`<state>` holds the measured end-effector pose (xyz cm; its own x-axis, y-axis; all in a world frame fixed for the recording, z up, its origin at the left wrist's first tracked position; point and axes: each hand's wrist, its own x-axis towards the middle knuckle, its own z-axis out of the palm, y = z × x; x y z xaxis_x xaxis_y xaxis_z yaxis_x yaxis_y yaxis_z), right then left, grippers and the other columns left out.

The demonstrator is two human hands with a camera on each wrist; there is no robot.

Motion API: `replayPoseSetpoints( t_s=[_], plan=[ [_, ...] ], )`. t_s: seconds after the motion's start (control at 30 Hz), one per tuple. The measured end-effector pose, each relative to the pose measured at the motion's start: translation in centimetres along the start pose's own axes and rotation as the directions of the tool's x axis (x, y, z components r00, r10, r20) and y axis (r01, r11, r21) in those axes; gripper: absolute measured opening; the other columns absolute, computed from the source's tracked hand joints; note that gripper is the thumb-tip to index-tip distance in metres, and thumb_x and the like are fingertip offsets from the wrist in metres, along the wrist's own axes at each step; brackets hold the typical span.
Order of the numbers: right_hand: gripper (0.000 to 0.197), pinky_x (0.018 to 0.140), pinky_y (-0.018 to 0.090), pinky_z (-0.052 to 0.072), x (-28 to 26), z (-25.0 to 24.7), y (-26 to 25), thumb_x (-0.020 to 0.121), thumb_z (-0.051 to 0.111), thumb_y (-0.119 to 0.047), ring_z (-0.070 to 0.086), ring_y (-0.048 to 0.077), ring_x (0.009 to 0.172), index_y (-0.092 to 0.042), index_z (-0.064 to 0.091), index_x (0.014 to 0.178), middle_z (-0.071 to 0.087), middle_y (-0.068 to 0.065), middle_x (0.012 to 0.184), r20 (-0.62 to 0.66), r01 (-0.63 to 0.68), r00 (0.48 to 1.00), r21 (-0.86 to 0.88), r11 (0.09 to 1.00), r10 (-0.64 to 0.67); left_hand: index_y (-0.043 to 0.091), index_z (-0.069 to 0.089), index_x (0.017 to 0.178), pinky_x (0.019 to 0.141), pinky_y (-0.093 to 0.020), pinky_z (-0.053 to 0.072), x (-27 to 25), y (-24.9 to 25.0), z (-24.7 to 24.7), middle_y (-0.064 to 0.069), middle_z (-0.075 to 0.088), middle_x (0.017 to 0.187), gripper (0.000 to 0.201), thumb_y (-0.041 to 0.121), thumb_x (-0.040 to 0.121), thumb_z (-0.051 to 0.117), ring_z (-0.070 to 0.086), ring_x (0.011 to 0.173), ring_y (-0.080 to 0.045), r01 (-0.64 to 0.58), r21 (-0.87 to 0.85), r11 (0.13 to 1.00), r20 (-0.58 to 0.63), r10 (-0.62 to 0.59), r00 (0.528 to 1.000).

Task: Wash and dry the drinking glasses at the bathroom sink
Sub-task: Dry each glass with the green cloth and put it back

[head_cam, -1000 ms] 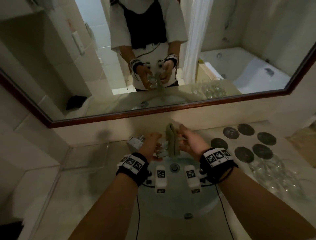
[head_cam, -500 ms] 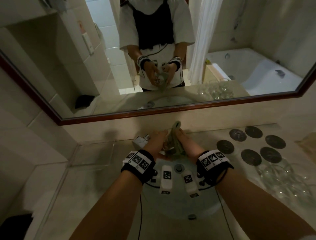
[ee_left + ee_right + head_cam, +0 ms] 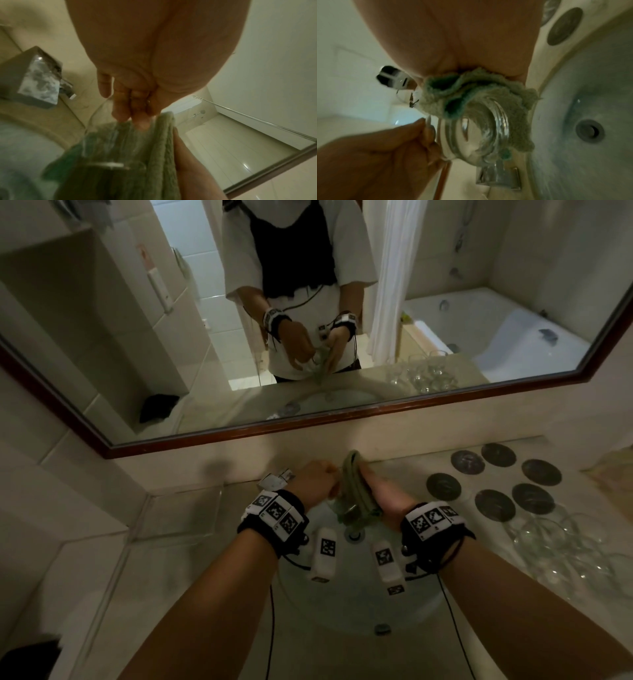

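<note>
Over the sink (image 3: 342, 604) my two hands meet around one clear drinking glass (image 3: 479, 135). My left hand (image 3: 315, 481) grips the glass by its side, fingers curled on it (image 3: 133, 108). My right hand (image 3: 380, 494) holds a pale green cloth (image 3: 356, 491) bunched against the glass. In the right wrist view the cloth (image 3: 488, 92) wraps the glass's upper part, and its thick base points at the camera. The left wrist view shows the cloth (image 3: 159, 142) pressed along the blurred glass (image 3: 109, 148). The right hand's fingertips are hidden by the cloth.
A square chrome faucet (image 3: 274, 479) stands behind the basin, whose drain (image 3: 589, 130) lies below the hands. On the right counter lie several dark round coasters (image 3: 443, 486), and several clear glasses (image 3: 555, 542) stand near them. A clear tray (image 3: 178, 515) sits on the left.
Both hands stayed above the sink and twisted against each other. The cloth now hangs lower towards my right wrist than a second ago.
</note>
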<state>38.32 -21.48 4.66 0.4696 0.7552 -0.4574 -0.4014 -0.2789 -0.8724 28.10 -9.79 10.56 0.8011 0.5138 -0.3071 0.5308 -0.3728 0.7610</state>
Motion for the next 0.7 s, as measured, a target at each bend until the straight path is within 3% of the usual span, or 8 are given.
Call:
replayPoseSetpoints(
  t_s=[0.07, 0.17, 0.23, 0.33, 0.47, 0.53, 0.6, 0.7],
  plan=[
    [0.051, 0.101, 0.046, 0.050, 0.4, 0.1, 0.3, 0.097, 0.043, -0.058, 0.065, 0.027, 0.110, -0.022, 0.061, 0.128, 0.067, 0.012, 0.126, -0.026, 0.093, 0.995, -0.175, 0.980, -0.099, 0.009, 0.055, 0.068, 0.056, -0.015, 0.044, 0.0, 0.1, 0.3, -0.004, 0.056, 0.063, 0.031, 0.012, 0.097, 0.047, 0.053, 0.059, -0.014, -0.007, 0.012, 1.000, -0.012, 0.007, 1.000],
    [0.057, 0.111, 0.040, 0.039, 0.5, 0.4, 0.3, 0.102, 0.043, -0.046, 0.051, 0.023, 0.129, -0.024, 0.030, 0.152, 0.049, 0.006, 0.145, 0.025, 0.225, 0.968, -0.522, 0.823, -0.249, 0.011, 0.049, 0.066, 0.054, -0.023, 0.038, 0.5, 0.0, 0.7, -0.005, 0.052, 0.067, 0.030, 0.002, 0.094, 0.043, 0.049, 0.062, -0.015, 0.014, 0.031, 0.999, -0.033, -0.013, 0.999],
    [0.060, 0.111, 0.036, 0.037, 0.4, 0.5, 0.3, 0.100, 0.041, -0.052, 0.048, 0.021, 0.131, -0.024, 0.029, 0.152, 0.048, 0.001, 0.145, 0.048, 0.265, 0.952, -0.624, 0.735, -0.302, 0.012, 0.044, 0.065, 0.052, -0.024, 0.035, 0.6, 0.1, 0.9, -0.004, 0.048, 0.067, 0.031, -0.003, 0.093, 0.042, 0.047, 0.064, -0.017, 0.031, 0.051, 0.998, -0.037, -0.029, 0.999],
    [0.085, 0.107, 0.045, 0.043, 0.5, 0.4, 0.8, 0.082, 0.033, -0.084, 0.055, 0.018, 0.123, -0.031, 0.029, 0.149, 0.053, 0.001, 0.141, 0.070, 0.319, 0.938, -0.561, 0.763, -0.340, 0.008, 0.045, 0.069, 0.049, -0.020, 0.036, 0.5, 0.4, 1.5, -0.005, 0.046, 0.066, 0.027, -0.003, 0.093, 0.042, 0.044, 0.063, -0.016, 0.021, -0.021, 1.000, -0.078, -0.023, 0.997],
    [0.058, 0.106, 0.038, 0.043, 0.0, 0.0, 0.2, 0.101, 0.040, -0.051, 0.055, 0.019, 0.121, -0.028, 0.027, 0.153, 0.053, -0.002, 0.136, 0.064, 0.318, 0.941, -0.493, 0.810, -0.331, 0.007, 0.054, 0.076, 0.065, -0.033, 0.041, 0.5, 0.8, 2.5, -0.006, 0.052, 0.071, 0.021, 0.002, 0.094, 0.043, 0.050, 0.070, -0.021, 0.011, -0.177, 0.984, -0.153, -0.038, 0.987],
    [0.048, 0.102, 0.044, 0.049, -0.4, -0.2, -0.4, 0.100, 0.040, -0.053, 0.063, 0.024, 0.111, -0.029, 0.042, 0.142, 0.062, 0.004, 0.125, 0.053, 0.324, 0.943, -0.372, 0.870, -0.328, 0.012, 0.055, 0.075, 0.068, -0.034, 0.041, 0.4, 1.3, 2.9, -0.004, 0.053, 0.071, 0.025, 0.008, 0.097, 0.044, 0.049, 0.070, -0.019, 0.006, -0.229, 0.973, -0.174, -0.047, 0.984],
    [0.043, 0.102, 0.043, 0.049, -0.7, -0.6, -1.1, 0.101, 0.039, -0.051, 0.063, 0.018, 0.109, -0.025, 0.049, 0.134, 0.063, 0.005, 0.124, 0.033, 0.293, 0.954, -0.325, 0.899, -0.299, 0.013, 0.058, 0.077, 0.068, -0.033, 0.041, 0.4, 1.8, 3.1, -0.003, 0.054, 0.071, 0.025, 0.013, 0.099, 0.046, 0.049, 0.069, -0.017, 0.001, -0.259, 0.966, -0.192, -0.052, 0.980],
    [0.039, 0.079, 0.032, 0.058, -2.0, -1.5, -2.2, 0.104, 0.036, -0.045, 0.070, 0.014, 0.087, -0.017, 0.061, 0.115, 0.068, 0.012, 0.112, 0.042, 0.162, 0.986, -0.119, 0.979, -0.158, 0.009, 0.063, 0.086, 0.069, -0.031, 0.043, -0.1, 2.8, 3.3, -0.003, 0.054, 0.072, 0.020, 0.014, 0.099, 0.048, 0.049, 0.071, -0.016, -0.038, -0.315, 0.948, -0.184, -0.022, 0.983]
  ],
)
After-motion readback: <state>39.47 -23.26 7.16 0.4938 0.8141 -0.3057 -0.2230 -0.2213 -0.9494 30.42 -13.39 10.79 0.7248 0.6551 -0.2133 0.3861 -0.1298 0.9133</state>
